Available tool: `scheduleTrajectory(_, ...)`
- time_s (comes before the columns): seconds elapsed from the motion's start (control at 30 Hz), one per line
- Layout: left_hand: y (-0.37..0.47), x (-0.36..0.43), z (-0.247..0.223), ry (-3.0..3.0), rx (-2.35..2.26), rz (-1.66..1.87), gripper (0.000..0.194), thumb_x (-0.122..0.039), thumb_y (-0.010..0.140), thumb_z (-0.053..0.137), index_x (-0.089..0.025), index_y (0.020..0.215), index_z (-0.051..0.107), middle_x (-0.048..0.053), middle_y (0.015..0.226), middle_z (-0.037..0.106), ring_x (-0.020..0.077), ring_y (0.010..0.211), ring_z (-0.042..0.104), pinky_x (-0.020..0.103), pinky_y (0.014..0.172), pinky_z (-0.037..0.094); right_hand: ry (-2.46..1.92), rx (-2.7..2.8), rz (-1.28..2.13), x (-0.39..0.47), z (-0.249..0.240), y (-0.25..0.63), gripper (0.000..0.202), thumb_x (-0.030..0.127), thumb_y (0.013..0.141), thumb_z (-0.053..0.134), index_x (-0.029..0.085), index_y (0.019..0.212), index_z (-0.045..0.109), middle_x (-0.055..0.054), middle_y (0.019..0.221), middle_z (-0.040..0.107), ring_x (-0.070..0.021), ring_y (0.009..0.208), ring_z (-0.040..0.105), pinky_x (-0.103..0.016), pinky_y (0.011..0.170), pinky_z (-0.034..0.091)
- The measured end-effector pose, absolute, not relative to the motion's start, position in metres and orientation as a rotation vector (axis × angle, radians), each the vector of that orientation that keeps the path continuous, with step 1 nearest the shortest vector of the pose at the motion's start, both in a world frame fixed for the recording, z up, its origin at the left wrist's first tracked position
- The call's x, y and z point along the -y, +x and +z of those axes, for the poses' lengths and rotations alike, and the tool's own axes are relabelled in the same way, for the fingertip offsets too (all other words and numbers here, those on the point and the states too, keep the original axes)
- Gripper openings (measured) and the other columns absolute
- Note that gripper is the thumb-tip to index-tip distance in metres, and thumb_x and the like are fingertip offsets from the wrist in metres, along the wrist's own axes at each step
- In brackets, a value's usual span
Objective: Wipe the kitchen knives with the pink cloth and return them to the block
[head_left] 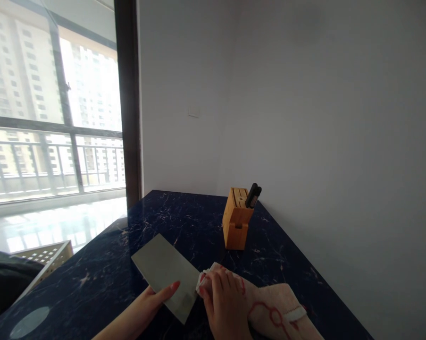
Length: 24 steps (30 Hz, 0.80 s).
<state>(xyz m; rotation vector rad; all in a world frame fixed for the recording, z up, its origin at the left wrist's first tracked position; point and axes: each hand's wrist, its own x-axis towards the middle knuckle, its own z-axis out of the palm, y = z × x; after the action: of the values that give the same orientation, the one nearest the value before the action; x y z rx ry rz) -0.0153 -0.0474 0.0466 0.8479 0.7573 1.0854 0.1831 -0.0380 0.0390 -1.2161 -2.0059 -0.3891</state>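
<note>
A flat grey rectangular plate (170, 274), perhaps a blade, is tilted above the dark blue marbled table (184, 212). My left hand (158, 297) grips its near left edge, the thumb lying on top and the other fingers hidden beneath. My right hand (225, 297) is closed round a bunched white cloth with red pattern (272, 307), which touches or nearly touches the plate's right edge. The cloth trails off to the lower right. Beyond my right hand stands a wooden knife block (237, 226) with black-handled tools (253, 195) in its right side.
Grey walls (304, 118) border the table behind and on the right. A perforated light basket or chair (50, 259) with dark fabric (11, 274) is at the left edge. Farther left are large windows (92, 94). A pale oval patch (29, 322) shows on the table's near left.
</note>
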Motion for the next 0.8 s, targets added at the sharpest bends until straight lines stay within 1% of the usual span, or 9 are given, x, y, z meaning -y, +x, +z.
scheduleTrajectory(0.07, -0.015, 0.047, 0.046, 0.862, -0.776, 1.080, 0.032, -0.032, 0.074, 0.065, -0.013, 0.099, 0.066, 0.010, 0.102, 0.069, 0.0301, 0.100, 0.059, 0.041, 0.095, 0.040, -1.212, 2.023, -0.400, 0.040, 0.043, 0.181, 0.022, 0.034, 0.084, 0.045, 0.023, 0.102, 0.050, -0.009, 0.097, 0.062, -0.0299, 0.089, 0.057, -0.045, 0.074, 0.042)
scheduleTrajectory(0.13, -0.015, 0.047, 0.046, 0.876, -0.789, 1.080, 0.032, -0.033, 0.073, 0.065, -0.013, 0.099, 0.066, 0.010, 0.103, 0.068, 0.0300, 0.101, 0.059, 0.041, 0.095, 0.040, -1.208, 2.014, -0.390, 0.041, 0.044, 0.180, 0.020, 0.034, 0.085, 0.044, 0.024, 0.101, 0.050, -0.007, 0.096, 0.062, -0.0290, 0.090, 0.057, -0.044, 0.075, 0.042)
scheduleTrajectory(0.27, -0.013, 0.047, 0.049, 0.905, -0.820, 1.094, 0.036, -0.034, 0.070, 0.068, -0.012, 0.099, 0.066, 0.010, 0.104, 0.068, 0.0302, 0.103, 0.058, 0.038, 0.095, 0.040, -1.182, 1.966, -0.372, 0.036, 0.037, 0.180, 0.012, 0.027, 0.086, 0.043, 0.025, 0.096, 0.050, -0.006, 0.091, 0.062, -0.0257, 0.088, 0.057, -0.040, 0.076, 0.043)
scheduleTrajectory(0.4, -0.013, 0.049, 0.050, 0.876, -0.811, 1.090, 0.038, -0.034, 0.070, 0.068, -0.012, 0.101, 0.065, 0.011, 0.104, 0.068, 0.0308, 0.101, 0.059, 0.039, 0.093, 0.042, -1.170, 1.925, -0.248, 0.035, 0.037, 0.180, 0.012, 0.022, 0.087, 0.038, 0.023, 0.090, 0.050, -0.006, 0.086, 0.061, -0.0225, 0.084, 0.057, -0.036, 0.073, 0.044)
scheduleTrajectory(0.5, -0.012, 0.050, 0.051, 0.849, -0.777, 1.086, 0.038, -0.032, 0.072, 0.067, -0.012, 0.103, 0.064, 0.011, 0.104, 0.068, 0.0306, 0.101, 0.059, 0.041, 0.094, 0.041, -1.148, 1.924, -0.144, 0.038, 0.043, 0.181, 0.013, 0.021, 0.087, 0.037, 0.021, 0.095, 0.048, -0.006, 0.089, 0.059, -0.0211, 0.085, 0.057, -0.035, 0.074, 0.045)
scheduleTrajectory(0.57, -0.012, 0.051, 0.051, 0.840, -0.768, 1.091, 0.037, -0.032, 0.073, 0.066, -0.011, 0.104, 0.063, 0.011, 0.104, 0.068, 0.0303, 0.102, 0.058, 0.040, 0.095, 0.040, -1.148, 1.949, -0.130, 0.041, 0.047, 0.182, 0.015, 0.021, 0.087, 0.038, 0.021, 0.098, 0.047, -0.007, 0.092, 0.059, -0.0215, 0.087, 0.056, -0.036, 0.077, 0.045)
scheduleTrajectory(0.67, -0.011, 0.051, 0.053, 0.820, -0.780, 1.093, 0.038, -0.033, 0.071, 0.067, -0.011, 0.102, 0.064, 0.012, 0.103, 0.068, 0.0304, 0.102, 0.058, 0.040, 0.095, 0.039, -1.159, 2.034, -0.203, 0.042, 0.049, 0.181, 0.021, 0.026, 0.085, 0.044, 0.020, 0.105, 0.047, -0.008, 0.095, 0.060, -0.0241, 0.088, 0.056, -0.039, 0.077, 0.045)
scheduleTrajectory(0.8, -0.012, 0.050, 0.052, 0.808, -0.790, 1.086, 0.037, -0.034, 0.069, 0.069, -0.011, 0.098, 0.066, 0.012, 0.100, 0.069, 0.0314, 0.099, 0.060, 0.041, 0.092, 0.042, -1.117, 2.155, -0.350, 0.039, 0.047, 0.181, 0.041, 0.036, 0.077, 0.058, 0.018, 0.111, 0.045, -0.009, 0.097, 0.061, -0.0265, 0.086, 0.058, -0.039, 0.073, 0.049)
